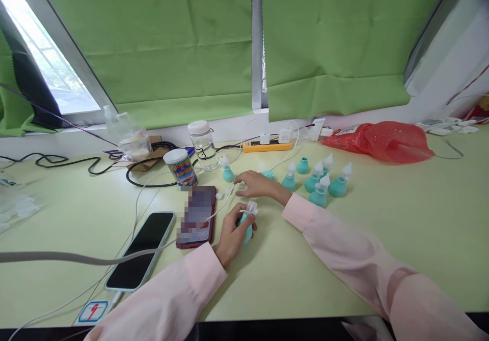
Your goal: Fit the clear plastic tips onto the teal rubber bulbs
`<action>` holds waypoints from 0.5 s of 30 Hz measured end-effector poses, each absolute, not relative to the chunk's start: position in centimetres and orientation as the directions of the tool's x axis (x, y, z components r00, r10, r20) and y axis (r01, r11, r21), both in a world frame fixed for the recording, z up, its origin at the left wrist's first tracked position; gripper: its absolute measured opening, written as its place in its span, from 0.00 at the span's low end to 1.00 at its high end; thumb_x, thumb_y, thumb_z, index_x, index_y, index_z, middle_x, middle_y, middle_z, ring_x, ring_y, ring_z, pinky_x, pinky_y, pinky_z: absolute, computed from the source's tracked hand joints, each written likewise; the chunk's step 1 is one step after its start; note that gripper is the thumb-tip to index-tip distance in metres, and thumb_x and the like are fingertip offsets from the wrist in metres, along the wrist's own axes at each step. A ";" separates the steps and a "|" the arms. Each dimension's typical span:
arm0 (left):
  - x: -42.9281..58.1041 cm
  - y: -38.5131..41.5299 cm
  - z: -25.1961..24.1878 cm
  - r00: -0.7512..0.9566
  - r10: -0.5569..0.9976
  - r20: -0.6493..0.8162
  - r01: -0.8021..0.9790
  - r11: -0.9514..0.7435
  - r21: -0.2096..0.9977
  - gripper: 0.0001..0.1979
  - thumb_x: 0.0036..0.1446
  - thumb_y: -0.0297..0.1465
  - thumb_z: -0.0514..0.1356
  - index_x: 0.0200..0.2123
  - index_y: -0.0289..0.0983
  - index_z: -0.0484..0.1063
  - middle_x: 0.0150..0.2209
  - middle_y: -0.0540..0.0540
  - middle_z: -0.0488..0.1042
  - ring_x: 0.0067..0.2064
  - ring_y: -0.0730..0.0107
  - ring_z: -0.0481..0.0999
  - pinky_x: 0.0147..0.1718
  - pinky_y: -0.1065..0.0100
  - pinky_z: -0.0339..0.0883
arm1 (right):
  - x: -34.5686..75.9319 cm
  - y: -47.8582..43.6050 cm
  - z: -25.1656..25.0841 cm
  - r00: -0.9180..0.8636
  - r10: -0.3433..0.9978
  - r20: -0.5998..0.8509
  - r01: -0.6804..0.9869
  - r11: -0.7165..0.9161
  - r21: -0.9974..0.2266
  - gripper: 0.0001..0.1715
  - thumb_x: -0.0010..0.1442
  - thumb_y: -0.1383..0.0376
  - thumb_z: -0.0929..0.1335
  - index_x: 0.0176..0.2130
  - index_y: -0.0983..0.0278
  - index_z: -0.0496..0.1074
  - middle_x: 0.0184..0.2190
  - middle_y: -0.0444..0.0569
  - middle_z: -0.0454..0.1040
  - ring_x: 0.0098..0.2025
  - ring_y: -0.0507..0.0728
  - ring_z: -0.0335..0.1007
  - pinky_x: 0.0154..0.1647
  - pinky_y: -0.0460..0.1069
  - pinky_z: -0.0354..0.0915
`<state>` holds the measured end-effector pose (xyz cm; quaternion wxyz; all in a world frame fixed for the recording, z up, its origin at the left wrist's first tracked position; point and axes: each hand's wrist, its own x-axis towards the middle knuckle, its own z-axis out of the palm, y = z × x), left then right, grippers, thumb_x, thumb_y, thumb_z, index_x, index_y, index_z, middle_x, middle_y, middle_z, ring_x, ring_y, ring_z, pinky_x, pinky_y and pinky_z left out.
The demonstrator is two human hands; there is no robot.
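My left hand grips a teal rubber bulb with a clear nozzle on top, resting on the pale green table. My right hand reaches left over the table, fingers down on small white caps near a white cable. A lone teal bulb with nozzle stands just behind my fingers. Several more teal bulbs with clear nozzles stand in a cluster right of my right wrist, one without a nozzle.
Two phones lie at left: a red-cased one and a dark-screened one, both on cables. A printed cup, a glass jar, a yellow power strip and a red plastic bag sit behind. Green blinds cover the window.
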<state>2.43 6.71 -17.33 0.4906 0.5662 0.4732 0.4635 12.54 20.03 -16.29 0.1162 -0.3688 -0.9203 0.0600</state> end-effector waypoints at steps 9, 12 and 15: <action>2.5 6.8 -17.5 0.139 0.990 0.029 0.151 -0.050 0.987 0.08 0.49 0.33 0.53 0.31 0.34 0.63 0.17 0.52 0.66 0.17 0.76 0.64 0.17 0.75 0.55 | 10.5 19.5 -18.9 -0.752 0.596 0.281 0.543 0.802 -0.249 0.21 0.52 0.64 0.63 0.47 0.64 0.63 0.45 0.52 0.65 0.47 0.59 0.58 0.43 0.50 0.56; 2.4 6.9 -17.4 0.117 0.992 0.049 0.121 -0.063 0.991 0.08 0.48 0.33 0.53 0.31 0.34 0.63 0.18 0.51 0.67 0.17 0.77 0.64 0.17 0.75 0.55 | 10.3 19.8 -19.2 -0.775 0.565 0.283 0.506 0.823 -0.259 0.15 0.52 0.69 0.62 0.41 0.65 0.67 0.40 0.51 0.68 0.44 0.57 0.61 0.40 0.49 0.58; 2.3 7.0 -17.2 0.091 0.994 0.054 0.061 -0.059 0.996 0.09 0.48 0.34 0.53 0.31 0.34 0.63 0.17 0.52 0.66 0.16 0.76 0.64 0.16 0.75 0.54 | 11.1 19.8 -18.2 -0.782 0.544 0.304 0.471 0.835 -0.284 0.12 0.51 0.70 0.63 0.39 0.65 0.68 0.37 0.50 0.69 0.42 0.56 0.63 0.40 0.48 0.59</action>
